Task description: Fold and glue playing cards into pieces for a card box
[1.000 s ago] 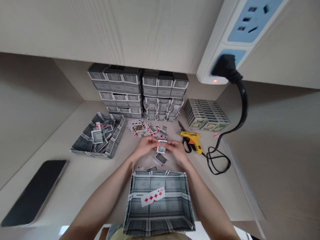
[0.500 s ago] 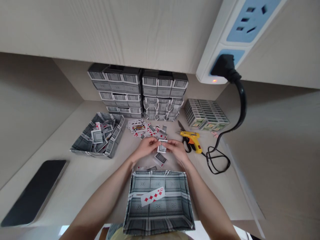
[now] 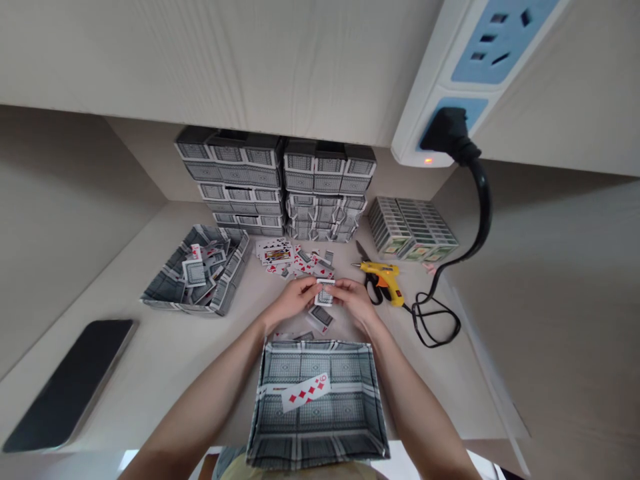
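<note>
Head view: the left hand (image 3: 295,295) and the right hand (image 3: 354,296) grip a small patterned card (image 3: 325,298) from opposite sides, thumbs and fingers closed on its edges, between the scattered cards (image 3: 303,261) and the open box (image 3: 353,393); whether it is folded is too small to tell. Good handling likely calls for level thumbs and even pressure, so the edges remain square, with the right knuckles well away from the nearby glue gun's (image 3: 383,275) nozzle.
</note>
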`<state>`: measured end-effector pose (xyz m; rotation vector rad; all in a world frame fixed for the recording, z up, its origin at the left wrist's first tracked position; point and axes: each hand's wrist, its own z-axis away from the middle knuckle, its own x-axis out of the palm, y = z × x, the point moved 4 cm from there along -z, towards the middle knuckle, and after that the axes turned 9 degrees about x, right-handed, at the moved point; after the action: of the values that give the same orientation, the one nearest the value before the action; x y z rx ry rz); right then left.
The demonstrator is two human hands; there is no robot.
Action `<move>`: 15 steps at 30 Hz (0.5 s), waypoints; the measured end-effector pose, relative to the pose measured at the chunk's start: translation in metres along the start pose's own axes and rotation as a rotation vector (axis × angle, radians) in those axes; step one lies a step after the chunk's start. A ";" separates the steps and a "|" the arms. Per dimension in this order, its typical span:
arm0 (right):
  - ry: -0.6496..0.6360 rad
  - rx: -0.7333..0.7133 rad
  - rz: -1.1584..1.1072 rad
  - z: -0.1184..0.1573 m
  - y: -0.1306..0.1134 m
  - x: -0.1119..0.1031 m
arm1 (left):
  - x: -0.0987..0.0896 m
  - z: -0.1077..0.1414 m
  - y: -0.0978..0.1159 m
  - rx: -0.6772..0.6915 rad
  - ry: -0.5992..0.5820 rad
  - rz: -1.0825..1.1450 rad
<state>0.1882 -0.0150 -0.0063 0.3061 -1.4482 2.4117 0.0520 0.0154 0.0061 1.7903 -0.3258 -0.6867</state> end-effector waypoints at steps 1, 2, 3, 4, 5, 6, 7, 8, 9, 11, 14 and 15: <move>-0.004 0.002 -0.005 0.000 0.000 0.000 | 0.000 0.000 0.000 0.003 -0.001 0.003; -0.009 0.004 -0.009 -0.001 0.001 0.000 | 0.000 0.000 0.001 0.005 -0.003 0.005; -0.013 0.005 -0.014 -0.001 0.001 0.000 | 0.000 0.000 0.001 0.007 -0.007 0.007; -0.016 0.005 -0.019 -0.002 0.001 -0.001 | 0.000 0.000 0.002 0.010 -0.010 0.008; -0.019 0.005 -0.023 -0.002 0.001 -0.001 | 0.000 -0.001 0.002 0.014 -0.013 0.009; -0.023 0.007 -0.025 -0.002 0.001 -0.001 | 0.000 -0.001 0.002 0.016 -0.016 0.008; -0.028 0.009 -0.026 -0.002 0.001 -0.001 | 0.000 -0.001 0.002 0.018 -0.018 0.007; -0.033 0.013 -0.026 -0.002 0.002 -0.001 | 0.000 -0.001 0.002 0.019 -0.018 0.006; -0.038 0.017 -0.026 -0.002 0.002 -0.001 | 0.000 -0.001 0.002 0.018 -0.018 0.004; -0.038 0.022 -0.025 -0.002 0.002 -0.001 | 0.000 -0.001 0.002 0.016 -0.016 0.000; -0.029 0.019 -0.024 -0.002 0.003 -0.002 | 0.001 0.000 0.001 0.009 -0.020 -0.009; -0.026 0.020 -0.023 -0.002 0.003 -0.002 | 0.001 0.000 0.001 0.009 -0.020 -0.015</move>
<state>0.1889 -0.0145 -0.0103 0.3581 -1.4248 2.4137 0.0531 0.0149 0.0069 1.7974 -0.3299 -0.7145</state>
